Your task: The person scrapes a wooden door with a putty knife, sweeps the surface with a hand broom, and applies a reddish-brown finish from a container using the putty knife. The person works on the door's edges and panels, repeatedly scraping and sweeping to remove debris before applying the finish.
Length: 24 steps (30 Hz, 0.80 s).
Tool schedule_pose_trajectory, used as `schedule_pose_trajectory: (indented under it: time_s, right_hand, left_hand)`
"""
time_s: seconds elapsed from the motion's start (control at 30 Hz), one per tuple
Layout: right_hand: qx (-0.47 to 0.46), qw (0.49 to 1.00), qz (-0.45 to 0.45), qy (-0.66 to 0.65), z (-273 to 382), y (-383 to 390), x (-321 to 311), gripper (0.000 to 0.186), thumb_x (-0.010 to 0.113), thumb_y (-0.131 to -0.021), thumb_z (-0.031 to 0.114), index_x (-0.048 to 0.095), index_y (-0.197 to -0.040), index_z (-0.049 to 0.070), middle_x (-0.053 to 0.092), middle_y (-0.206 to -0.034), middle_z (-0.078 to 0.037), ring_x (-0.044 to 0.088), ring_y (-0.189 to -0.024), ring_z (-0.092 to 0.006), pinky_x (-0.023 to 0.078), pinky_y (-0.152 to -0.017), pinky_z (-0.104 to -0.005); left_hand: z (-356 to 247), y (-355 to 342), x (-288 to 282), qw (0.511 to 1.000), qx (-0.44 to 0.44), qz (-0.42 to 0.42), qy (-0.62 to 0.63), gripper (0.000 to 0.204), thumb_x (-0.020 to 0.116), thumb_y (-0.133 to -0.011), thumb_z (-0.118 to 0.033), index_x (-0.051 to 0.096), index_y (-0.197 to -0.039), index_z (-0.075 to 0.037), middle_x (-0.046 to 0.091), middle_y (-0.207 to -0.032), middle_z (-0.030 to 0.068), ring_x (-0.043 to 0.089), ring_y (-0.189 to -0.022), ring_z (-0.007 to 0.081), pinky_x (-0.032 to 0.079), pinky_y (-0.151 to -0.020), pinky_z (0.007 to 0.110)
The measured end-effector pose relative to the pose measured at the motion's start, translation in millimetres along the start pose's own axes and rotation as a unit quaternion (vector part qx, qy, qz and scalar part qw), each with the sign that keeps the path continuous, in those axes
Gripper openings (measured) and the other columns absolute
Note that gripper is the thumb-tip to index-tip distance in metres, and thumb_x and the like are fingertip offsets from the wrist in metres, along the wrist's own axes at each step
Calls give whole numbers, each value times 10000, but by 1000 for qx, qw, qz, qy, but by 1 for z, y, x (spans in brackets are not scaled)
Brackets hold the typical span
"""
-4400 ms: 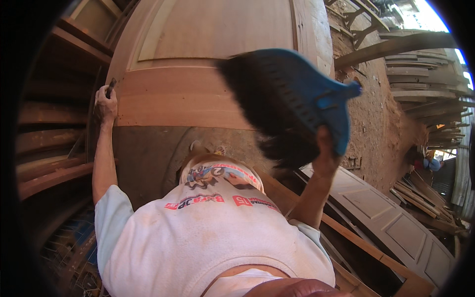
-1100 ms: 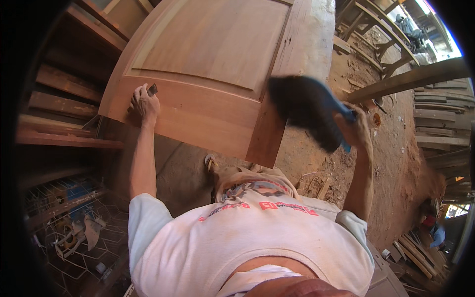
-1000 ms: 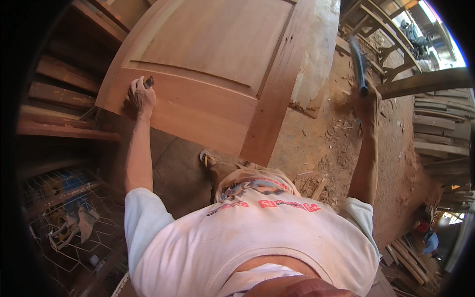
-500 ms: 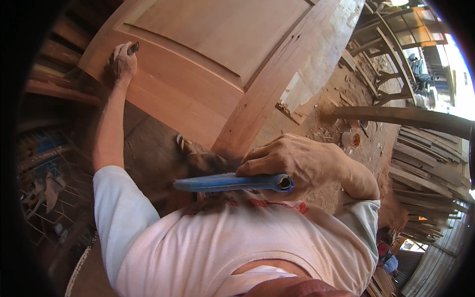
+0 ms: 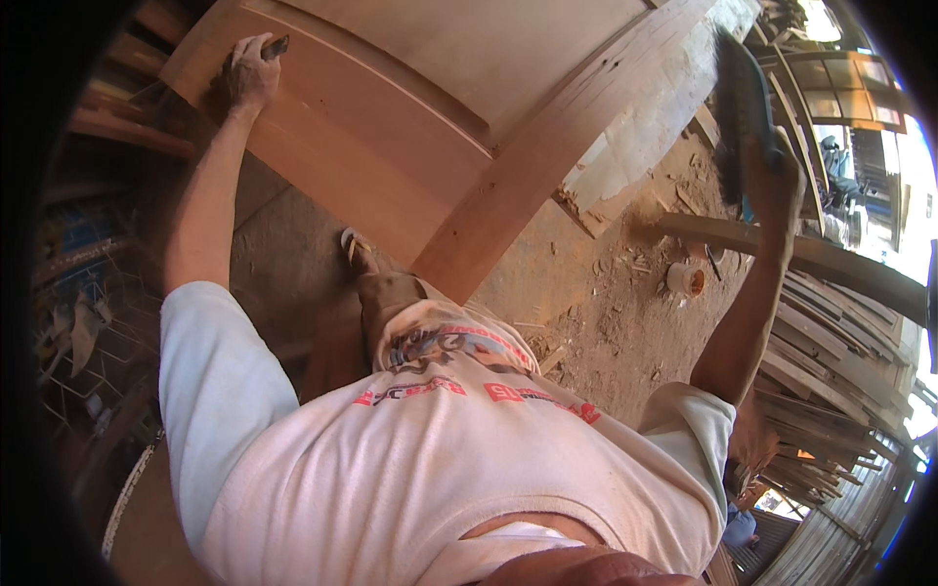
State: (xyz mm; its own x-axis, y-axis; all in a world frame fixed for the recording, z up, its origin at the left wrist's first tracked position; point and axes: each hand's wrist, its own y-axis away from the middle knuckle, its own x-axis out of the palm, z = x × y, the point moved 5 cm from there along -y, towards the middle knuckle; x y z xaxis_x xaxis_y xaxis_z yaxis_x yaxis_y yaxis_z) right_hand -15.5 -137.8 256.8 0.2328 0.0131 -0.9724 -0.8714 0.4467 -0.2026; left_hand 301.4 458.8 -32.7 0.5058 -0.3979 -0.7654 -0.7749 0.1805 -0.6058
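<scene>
A wooden door [image 5: 430,176] with a recessed panel lies in front of me. At its far left end, my left hand [image 5: 256,78] is closed on a small dark object [image 5: 278,46], whose kind I cannot make out. My right hand [image 5: 777,181] is raised at the far right, closed round the handle of a hand brush [image 5: 750,93]. The brush has a blue handle and dark bristles, smeared by motion, facing the door. It is to the right of a pale, worn sheet [image 5: 650,142] beside the door's right rail.
Wood shavings litter the dirt floor [image 5: 606,322]. A small tub [image 5: 686,280] stands there near a wooden beam [image 5: 821,256]. Stacked planks [image 5: 831,342] line the right side, with wooden frames [image 5: 840,88] farther off. Wire mesh [image 5: 88,342] is at the left.
My right hand has swung the brush from in front of my chest out to the far right. My left hand stays at the door's left end. The view has shifted slightly.
</scene>
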Motion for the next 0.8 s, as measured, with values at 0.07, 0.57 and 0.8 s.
schedule_pose_trajectory:
  time_s: [0.07, 0.57, 0.8]
  right_hand:
    - [-118, 991, 58, 15, 43, 27, 35, 258, 640, -962, 197, 704, -1185, 84, 743, -1035, -131, 733, -791, -229, 586, -669, -399]
    - [-30, 996, 81, 12, -26, 31, 51, 456, 660, -962, 434, 724, -1216, 60, 772, -885, -114, 739, -786, -186, 574, -695, -389]
    - [-100, 980, -125, -118, 11, 31, -7, 304, 684, -970, 270, 711, -1206, 80, 743, -964, -156, 727, -763, -236, 557, -693, -387]
  left_hand:
    - [13, 0, -7, 1000, -2, -5, -11, 282, 680, -934, -222, 719, -1199, -133, 679, -1238, 107, 642, -1152, 332, 522, -973, 452]
    - [18, -1, 4, 1000, 5, -6, 26, 346, 692, -922, -238, 692, -1239, -102, 666, -1249, 150, 631, -1180, 343, 513, -999, 443]
    - [-19, -9, -22, 997, -56, -35, 46, 192, 726, -878, -153, 706, -1023, -28, 695, -1072, 161, 669, -1025, 353, 535, -895, 435]
